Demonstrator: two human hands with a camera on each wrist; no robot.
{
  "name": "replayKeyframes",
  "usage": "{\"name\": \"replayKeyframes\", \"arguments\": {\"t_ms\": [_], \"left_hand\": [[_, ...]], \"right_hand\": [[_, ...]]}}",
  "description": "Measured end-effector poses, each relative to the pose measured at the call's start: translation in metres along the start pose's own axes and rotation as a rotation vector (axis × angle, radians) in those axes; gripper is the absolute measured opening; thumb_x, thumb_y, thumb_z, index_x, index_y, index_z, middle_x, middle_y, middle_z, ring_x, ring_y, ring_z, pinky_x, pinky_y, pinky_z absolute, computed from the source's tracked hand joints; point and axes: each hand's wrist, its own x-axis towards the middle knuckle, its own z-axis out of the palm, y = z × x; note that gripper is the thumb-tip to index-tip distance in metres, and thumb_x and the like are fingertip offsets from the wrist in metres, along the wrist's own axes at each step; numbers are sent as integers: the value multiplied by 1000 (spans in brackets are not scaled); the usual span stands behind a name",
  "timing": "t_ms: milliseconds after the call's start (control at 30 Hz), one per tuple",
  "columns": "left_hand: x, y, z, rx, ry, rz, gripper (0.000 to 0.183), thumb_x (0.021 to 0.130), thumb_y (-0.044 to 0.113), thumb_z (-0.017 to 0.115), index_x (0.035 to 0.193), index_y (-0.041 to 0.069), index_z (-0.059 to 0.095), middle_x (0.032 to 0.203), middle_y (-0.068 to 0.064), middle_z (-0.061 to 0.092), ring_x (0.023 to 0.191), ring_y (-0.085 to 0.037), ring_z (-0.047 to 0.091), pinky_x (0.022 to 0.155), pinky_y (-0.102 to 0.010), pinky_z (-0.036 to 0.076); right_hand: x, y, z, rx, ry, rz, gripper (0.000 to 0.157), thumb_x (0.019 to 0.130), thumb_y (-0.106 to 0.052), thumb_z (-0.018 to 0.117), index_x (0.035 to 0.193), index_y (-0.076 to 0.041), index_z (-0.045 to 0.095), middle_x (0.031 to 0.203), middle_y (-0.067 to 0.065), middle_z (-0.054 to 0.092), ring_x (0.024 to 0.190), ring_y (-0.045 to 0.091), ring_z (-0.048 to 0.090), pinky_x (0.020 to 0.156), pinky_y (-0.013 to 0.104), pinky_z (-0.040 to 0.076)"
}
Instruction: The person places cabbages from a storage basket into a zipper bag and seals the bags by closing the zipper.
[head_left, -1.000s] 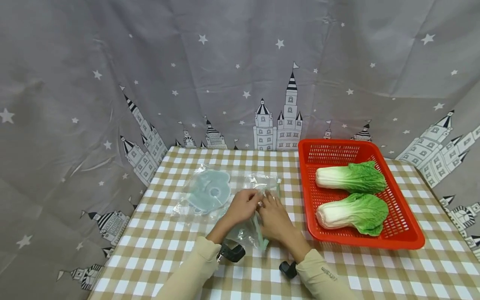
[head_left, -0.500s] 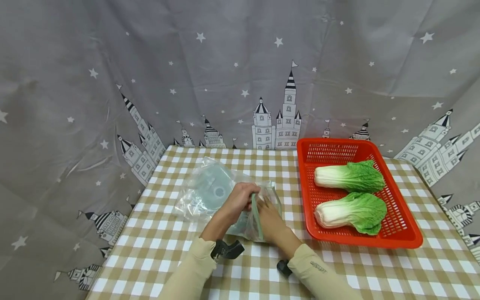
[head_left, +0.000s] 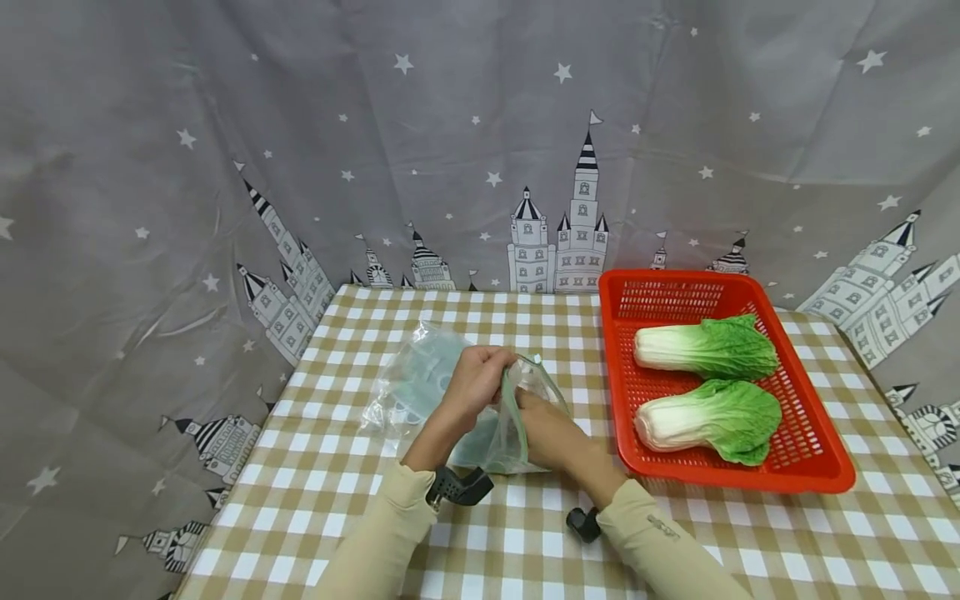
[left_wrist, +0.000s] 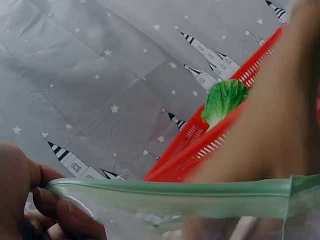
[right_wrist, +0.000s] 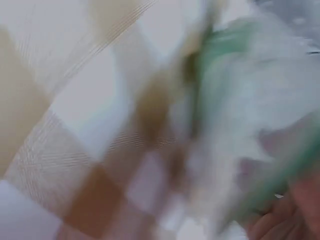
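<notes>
A clear zip bag (head_left: 468, 442) with a pale green rim and pale green print lies on the checked cloth, mouth parted toward the right. My left hand (head_left: 472, 383) pinches one edge of that mouth and lifts it; in the left wrist view its thumb and fingers hold the end of the green rim (left_wrist: 175, 187). Into the mouth reaches my right hand (head_left: 551, 429), its fingers inside and partly hidden by the plastic. The right wrist view is blurred, with extended fingers (right_wrist: 285, 137) showing through the bag.
Right of the hands stands a red perforated basket (head_left: 611, 383). Two Chinese cabbages lie in it, one farther back (head_left: 705, 343) and one nearer (head_left: 708, 421). A grey curtain (head_left: 450, 100) with castles and stars hangs behind the checked tablecloth (head_left: 315, 500).
Both hands were together over the flat bag. The left hand has raised one rim, the mouth has spread, and the right hand has gone into it.
</notes>
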Motion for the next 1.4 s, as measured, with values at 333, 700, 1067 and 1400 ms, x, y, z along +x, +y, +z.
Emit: {"name": "replayKeyframes", "arguments": {"t_ms": [333, 700, 1067, 1400], "left_hand": [[6, -8, -2, 4, -3, -13, 33, 95, 14, 57, 62, 8, 50, 46, 4, 35, 40, -10, 32, 43, -25, 30], [6, -14, 0, -35, -49, -9, 40, 98, 16, 55, 60, 11, 42, 48, 2, 34, 43, -12, 34, 46, -26, 33], [6, -20, -3, -41, -95, -37, 36, 97, 17, 53, 63, 12, 45, 48, 1, 36, 43, -10, 37, 45, -24, 36], [4, -21, -5, -21, -110, -41, 37, 98, 16, 52, 63, 10, 44, 49, 1, 36, 44, -11, 36, 46, -25, 34]], "right_hand": [[-69, -18, -94, 150, 125, -91, 23, 90, -7, 69, 112, -7, 70, 108, 0, 70, 99, 16, 65, 85, 39, 53], [-140, 90, -168, -186, 37, 162, 69, 65, -41, 90, 124, -13, 68, 129, 18, 58, 116, 45, 51, 90, 65, 40], [-164, 127, -149, -16, -190, 258, 88, 65, -28, 92, 140, -8, 50, 132, 31, 48, 108, 51, 53, 86, 67, 41], [-163, 119, -157, -139, 4, 114, 60, 74, -26, 86, 127, -9, 65, 110, 5, 69, 92, 18, 63, 81, 48, 51]]}}
